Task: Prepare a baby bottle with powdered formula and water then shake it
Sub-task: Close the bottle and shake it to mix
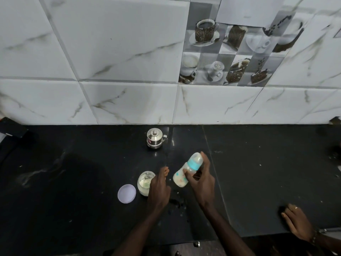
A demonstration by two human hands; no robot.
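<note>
Left forearm [136,231]: enters over the near edge of the counter [73,182] and runs forward, angled slightly right. Left hand [159,189]: palm down, back of hand toward the camera, fingers [164,171] extended away from the body and close together, holding nothing. Contact with the counter surface cannot be determined.

Right forearm [227,228]: enters over the near edge further right and angles forward and left. Right hand [201,182]: raised above the counter, thumb and fingers wrapped round the tilted bottle [181,177], with one finger reaching up along its upper end. The two hands are near each other, not touching.
</note>
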